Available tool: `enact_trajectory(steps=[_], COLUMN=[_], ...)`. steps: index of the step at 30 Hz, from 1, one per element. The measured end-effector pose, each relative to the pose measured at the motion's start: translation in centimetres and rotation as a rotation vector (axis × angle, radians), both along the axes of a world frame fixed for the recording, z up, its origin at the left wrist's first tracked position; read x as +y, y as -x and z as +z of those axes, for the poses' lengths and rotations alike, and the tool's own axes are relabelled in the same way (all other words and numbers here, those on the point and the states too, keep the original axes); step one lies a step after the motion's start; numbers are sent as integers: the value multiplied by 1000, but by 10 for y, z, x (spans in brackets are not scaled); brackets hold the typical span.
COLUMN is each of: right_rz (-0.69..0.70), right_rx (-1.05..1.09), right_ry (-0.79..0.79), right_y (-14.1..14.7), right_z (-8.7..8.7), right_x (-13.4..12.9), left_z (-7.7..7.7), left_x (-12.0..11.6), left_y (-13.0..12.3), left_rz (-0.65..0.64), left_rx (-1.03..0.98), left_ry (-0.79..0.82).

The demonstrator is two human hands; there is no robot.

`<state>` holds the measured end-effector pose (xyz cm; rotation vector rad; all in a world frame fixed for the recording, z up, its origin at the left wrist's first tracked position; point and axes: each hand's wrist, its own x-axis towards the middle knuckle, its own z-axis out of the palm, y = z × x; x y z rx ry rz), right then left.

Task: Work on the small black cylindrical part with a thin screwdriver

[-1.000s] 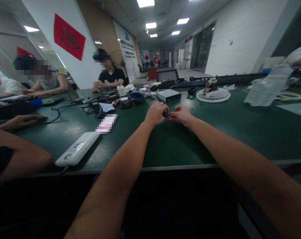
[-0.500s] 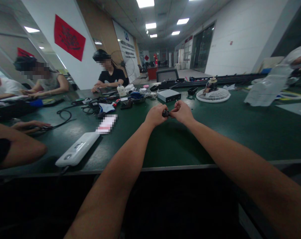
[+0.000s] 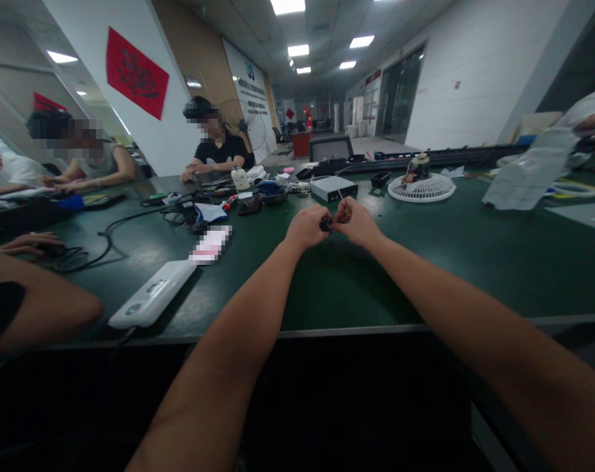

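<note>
My left hand (image 3: 307,227) pinches a small dark object (image 3: 326,224) above the green work table (image 3: 415,275). My right hand (image 3: 357,221) is against that object from the other side, its fingers closed on a thin pale pin (image 3: 341,195) that sticks up and away from me. The object is mostly hidden by my fingers, so I cannot tell what it is. Both hands are raised a little above the tabletop, near the middle of the view.
A grey metal box (image 3: 333,189) stands just beyond my hands, with a round white fan guard (image 3: 421,188) to its right. On my left lie a white oblong device (image 3: 153,295), a blurred card (image 3: 210,244) and tangled black cables (image 3: 179,213). A co-worker's hand (image 3: 29,244) rests at the far left.
My hands have come closer together, and the thin pin now tilts up more steeply. The co-worker's hand at left has shifted, and the black cable beside it has moved.
</note>
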<state>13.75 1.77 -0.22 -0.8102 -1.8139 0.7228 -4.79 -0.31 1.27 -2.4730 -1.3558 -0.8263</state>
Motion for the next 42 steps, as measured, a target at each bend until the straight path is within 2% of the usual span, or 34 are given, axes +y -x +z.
enact_trajectory(steps=[5, 11, 14, 21, 25, 30, 34, 42], right_rz=[-103, -166, -170, -130, -108, -87, -65, 69], right_rx=[-73, 7, 7, -11, 120, 270, 334, 314], right_ry=[11, 135, 140, 73, 96, 196, 213, 276], right_y=[-3, -1, 0, 2, 0, 0, 2, 5], right_z=[4, -7, -10, -4, 4, 11, 11, 8], right_x=[-4, 9, 11, 6, 1, -3, -3, -5], left_z=[0, 2, 2, -2, -4, -4, -1, 2], left_x=[1, 0, -1, -2, 0, 1, -4, -8], left_y=[-1, -2, -3, -2, 5, 10, 7, 2], left_rz=[-62, -131, -130, 81, 199, 317, 357, 359], left_rx=[-2, -9, -35, -111, -174, -255, -207, -143], left_ry=[15, -3, -11, 18, 19, 45, 68, 89])
